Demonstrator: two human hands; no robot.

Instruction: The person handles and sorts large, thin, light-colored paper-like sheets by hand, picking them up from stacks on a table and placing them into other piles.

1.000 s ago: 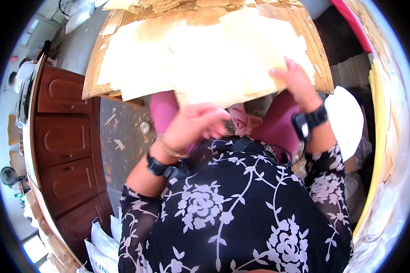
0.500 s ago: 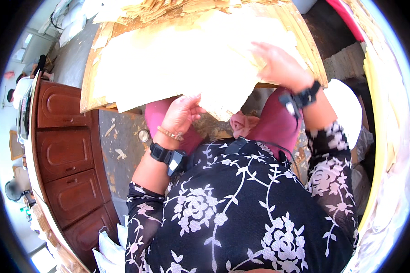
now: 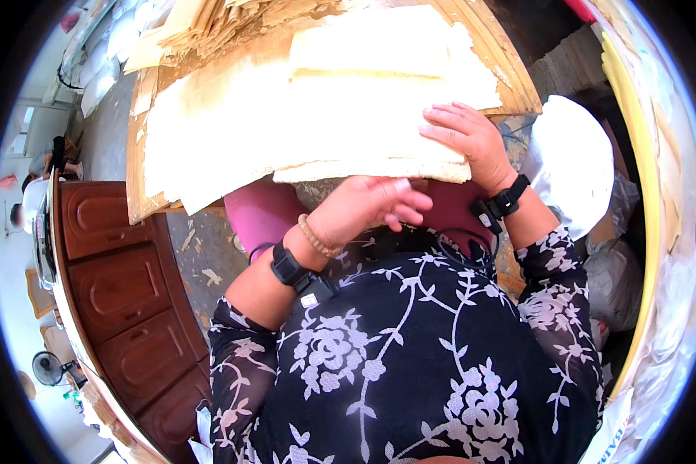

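Note:
Pale, thin, ragged-edged sheets, bleached by bright light, cover the board in front of me. Along the near edge lies a pale sheet with a rough, thick-looking front edge that juts over the board. My right hand rests on its right end, fingers stretched out over the top; the thumb is hidden. Just below the front edge is my left hand, its fingers loosely bent and apart, with nothing visible in them. Farther back, a smaller rectangular pale piece lies on the other sheets.
The wooden board shows at its right and left sides. A heap of yellowish sheets lies at its far left. Dark red cabinets stand at left, a white rounded object at right. Flakes litter the floor.
The sheet's drooping near corner has gone; a straighter front edge now shows. My left hand moved right along the edge, and my right hand came down onto the right end.

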